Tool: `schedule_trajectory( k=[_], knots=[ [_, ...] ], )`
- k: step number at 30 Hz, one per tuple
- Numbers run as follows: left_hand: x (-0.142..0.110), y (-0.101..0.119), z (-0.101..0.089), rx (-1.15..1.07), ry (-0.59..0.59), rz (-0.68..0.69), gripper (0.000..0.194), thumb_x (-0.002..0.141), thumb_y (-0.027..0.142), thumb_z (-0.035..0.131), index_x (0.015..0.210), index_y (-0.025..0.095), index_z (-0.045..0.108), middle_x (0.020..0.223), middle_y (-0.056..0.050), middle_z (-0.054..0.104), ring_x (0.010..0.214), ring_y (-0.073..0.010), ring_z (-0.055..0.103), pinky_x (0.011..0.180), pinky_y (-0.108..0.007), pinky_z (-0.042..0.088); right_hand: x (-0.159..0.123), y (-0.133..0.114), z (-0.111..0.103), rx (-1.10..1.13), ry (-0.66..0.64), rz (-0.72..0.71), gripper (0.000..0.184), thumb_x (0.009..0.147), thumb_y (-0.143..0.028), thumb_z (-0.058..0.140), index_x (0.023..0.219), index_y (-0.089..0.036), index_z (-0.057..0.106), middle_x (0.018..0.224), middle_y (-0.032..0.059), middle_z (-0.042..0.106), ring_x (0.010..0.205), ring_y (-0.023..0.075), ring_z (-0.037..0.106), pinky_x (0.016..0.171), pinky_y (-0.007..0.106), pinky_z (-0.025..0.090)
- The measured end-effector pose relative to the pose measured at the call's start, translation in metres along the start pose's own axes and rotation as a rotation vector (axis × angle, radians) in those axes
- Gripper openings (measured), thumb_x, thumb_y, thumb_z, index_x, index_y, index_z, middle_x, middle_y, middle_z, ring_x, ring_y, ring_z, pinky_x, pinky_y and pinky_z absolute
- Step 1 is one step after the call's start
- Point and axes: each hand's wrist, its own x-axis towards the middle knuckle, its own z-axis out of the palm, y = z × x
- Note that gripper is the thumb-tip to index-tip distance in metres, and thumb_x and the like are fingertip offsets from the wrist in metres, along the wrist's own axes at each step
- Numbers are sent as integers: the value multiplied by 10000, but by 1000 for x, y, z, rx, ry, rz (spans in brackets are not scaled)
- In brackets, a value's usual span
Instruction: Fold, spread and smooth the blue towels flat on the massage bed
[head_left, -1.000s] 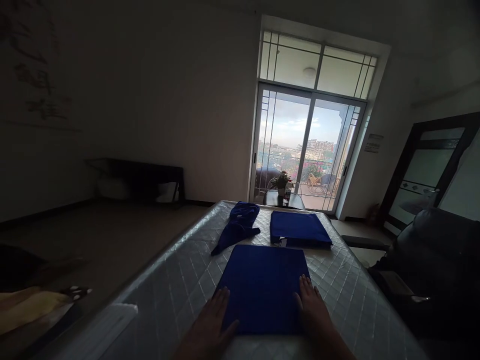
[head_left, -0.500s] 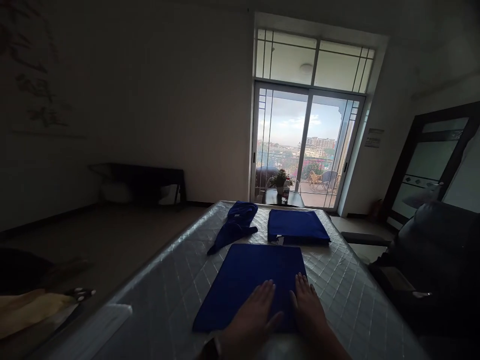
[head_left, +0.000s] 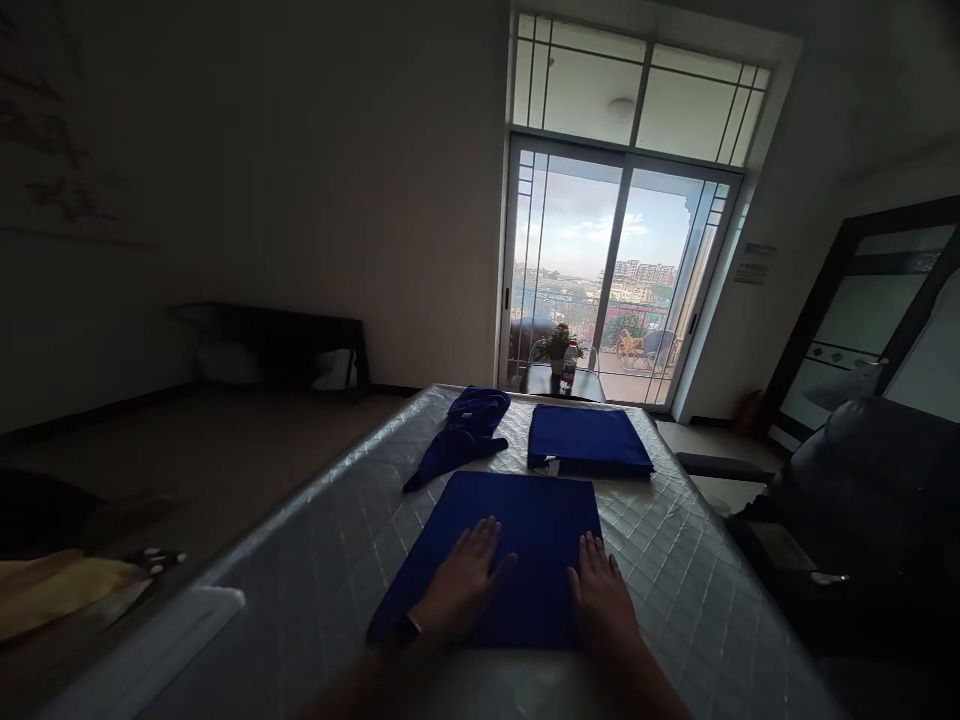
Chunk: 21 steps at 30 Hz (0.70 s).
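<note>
A folded blue cloth point(head_left: 536, 510), probably a garment, lies flat on the quilted mattress point(head_left: 690, 580) in front of me. My left hand point(head_left: 465, 575) rests palm down on the left half of the cloth, fingers stretched out. On the cloth's right edge lies my right hand point(head_left: 600, 585), also flat with its fingers extended. Behind it is a neat stack of folded blue cloth point(head_left: 589, 440) with a small white tag at its front edge. A crumpled blue garment point(head_left: 461, 435) sits to the left of that stack.
Beyond the mattress stands a small dark table point(head_left: 540, 382) with a potted plant point(head_left: 559, 345) and a bottle point(head_left: 570, 368). A black chair point(head_left: 877, 500) is at the right. A white slab-like object point(head_left: 180, 625) lies at the mattress's near left edge.
My left hand went from the cloth's left edge across to near the right hand, then back to the left and forward. The cloth's near left corner now reaches farther left. My right hand stays on the right edge.
</note>
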Motion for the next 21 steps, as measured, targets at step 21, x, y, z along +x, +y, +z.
schedule_trajectory(
  k=[21],
  knots=[
    [-24, -81, -18, -28, 65, -193, 895, 1010, 676, 120, 1588, 9, 266, 1674, -197, 228, 1554, -308, 240, 1263, -494, 226, 1, -12, -4, -218, -39, 18, 653, 1030, -364, 217, 1602, -49, 243, 1678, 124, 192, 1568, 256, 146, 1274, 458, 135]
  ],
)
